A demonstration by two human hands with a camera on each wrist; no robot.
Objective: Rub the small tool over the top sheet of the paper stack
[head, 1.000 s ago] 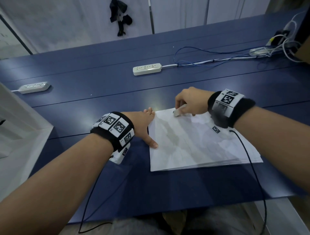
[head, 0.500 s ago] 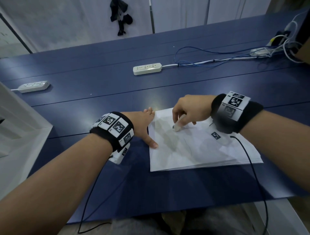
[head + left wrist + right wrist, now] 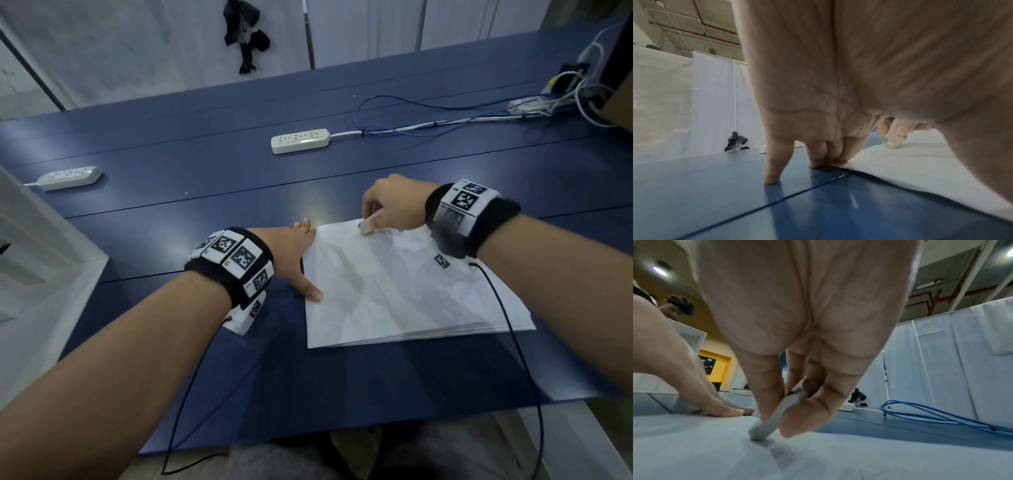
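A stack of white paper sheets (image 3: 404,291) lies on the blue table (image 3: 205,212) in front of me. My left hand (image 3: 298,253) presses flat on the stack's left edge, fingers straight, thumb on the sheet. My right hand (image 3: 394,205) pinches a small grey-white eraser (image 3: 368,226) and holds its tip on the top sheet near the far edge. In the right wrist view the eraser (image 3: 768,423) sits between thumb and forefinger, touching the paper (image 3: 715,451). The left wrist view has my fingers (image 3: 774,162) on the table and sheet edge, with the eraser (image 3: 893,141) beyond.
Two white power strips (image 3: 300,139) (image 3: 68,177) lie farther back on the table. A blue cable (image 3: 411,116) runs right to a tangle of wires (image 3: 565,92). A white box edge (image 3: 34,257) stands at the left. White partitions stand behind the table.
My right hand drew the eraser toward me across the sheet, then pushed it back to the far edge, slightly to the right. The left hand stayed put.
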